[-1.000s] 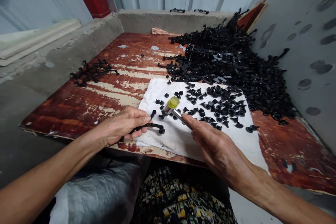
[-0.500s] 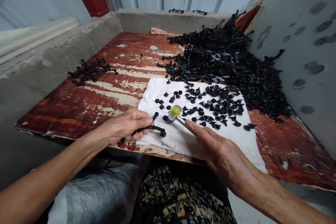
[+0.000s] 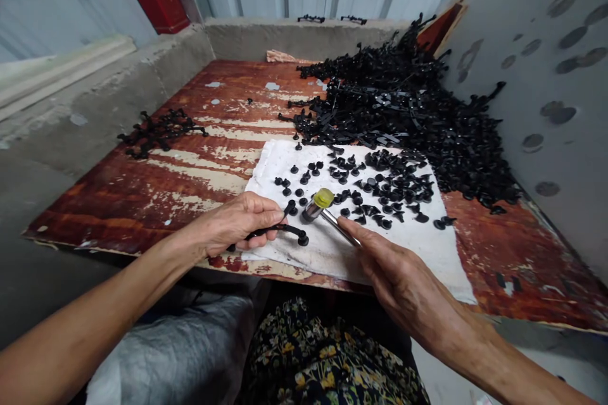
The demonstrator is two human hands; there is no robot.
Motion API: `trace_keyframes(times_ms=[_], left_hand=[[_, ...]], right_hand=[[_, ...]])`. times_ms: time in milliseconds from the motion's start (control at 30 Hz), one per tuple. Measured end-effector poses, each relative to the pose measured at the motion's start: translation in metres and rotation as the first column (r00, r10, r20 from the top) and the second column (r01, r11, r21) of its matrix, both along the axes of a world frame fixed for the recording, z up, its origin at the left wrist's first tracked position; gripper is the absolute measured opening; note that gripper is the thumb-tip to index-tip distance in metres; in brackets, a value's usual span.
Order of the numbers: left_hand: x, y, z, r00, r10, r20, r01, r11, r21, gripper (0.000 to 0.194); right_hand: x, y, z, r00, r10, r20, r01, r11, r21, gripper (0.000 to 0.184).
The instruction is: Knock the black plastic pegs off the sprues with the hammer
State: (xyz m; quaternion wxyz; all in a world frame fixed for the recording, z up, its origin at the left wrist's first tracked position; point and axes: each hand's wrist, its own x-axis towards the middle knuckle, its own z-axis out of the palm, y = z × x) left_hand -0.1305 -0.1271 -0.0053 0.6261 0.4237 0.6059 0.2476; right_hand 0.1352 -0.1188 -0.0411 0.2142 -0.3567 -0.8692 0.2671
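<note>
My left hand (image 3: 240,223) is closed around a slim black handle-like piece (image 3: 291,230), whose round-footed end sticks out to the right over the cloth. A second black knobbed end (image 3: 289,207) rises beside the thumb; whether it belongs to the same piece I cannot tell. In my right hand (image 3: 403,272) is a small hammer (image 3: 342,229), gripped by its metal shaft with the forefinger along it. Its silver head has a yellow face turned up, just right of the black piece and apart from it. Small black knob-shaped parts (image 3: 380,185) lie scattered on the white cloth (image 3: 327,262).
A large heap of black pieces (image 3: 380,95) covers the back right of the worn red-brown board (image 3: 228,92). Several similar pieces (image 3: 159,131) lie at the left. A grey spotted panel (image 3: 527,88) stands on the right; a concrete ledge (image 3: 251,35) runs behind, with a red box (image 3: 159,3).
The hammer head has tilted and shifted slightly right. My left hand and its black piece have also moved slightly right. The whole view has shifted a little.
</note>
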Motion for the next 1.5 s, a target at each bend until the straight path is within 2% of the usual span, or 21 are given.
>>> trace_keyframes(times_ms=[133, 333, 500, 667, 1033, 1333, 1500], left_hand=[[-0.0003, -0.0007, 0.0001, 1.000, -0.012, -0.028, 0.012, 1.000, -0.001, 0.040], [-0.0005, 0.0000, -0.0015, 0.998, -0.036, -0.052, 0.037, 0.999, 0.007, 0.042], [0.0002, 0.0006, -0.0011, 0.998, -0.028, -0.061, 0.028, 1.000, -0.006, 0.039], [0.0000, 0.0014, -0.0018, 0.997, -0.037, -0.065, 0.036, 0.999, -0.008, 0.038], [0.0012, 0.0011, 0.0015, 0.997, -0.032, -0.072, 0.031, 0.999, -0.017, 0.036], [0.0020, 0.0024, -0.0022, 0.996, -0.036, -0.086, 0.036, 0.999, -0.008, 0.036], [0.0046, 0.0023, 0.0020, 0.991, -0.014, -0.131, 0.011, 1.000, -0.022, 0.030]], right_hand=[[-0.0008, 0.0006, 0.0001, 1.000, 0.011, 0.003, -0.011, 1.000, -0.017, 0.057], [0.0021, 0.0024, 0.0007, 0.997, 0.075, 0.035, -0.074, 0.997, -0.022, 0.068], [0.0035, 0.0038, 0.0015, 0.997, 0.054, 0.054, -0.052, 0.998, -0.046, 0.064], [0.0049, 0.0058, -0.0007, 0.994, 0.091, 0.059, -0.086, 0.994, -0.069, 0.065], [-0.0001, 0.0032, 0.0070, 0.996, 0.052, 0.074, -0.049, 0.998, -0.049, 0.058], [-0.0004, 0.0029, 0.0063, 0.996, 0.062, 0.063, -0.061, 0.998, -0.011, 0.056], [0.0010, 0.0027, 0.0046, 0.996, 0.067, 0.059, -0.065, 0.997, -0.036, 0.057]])
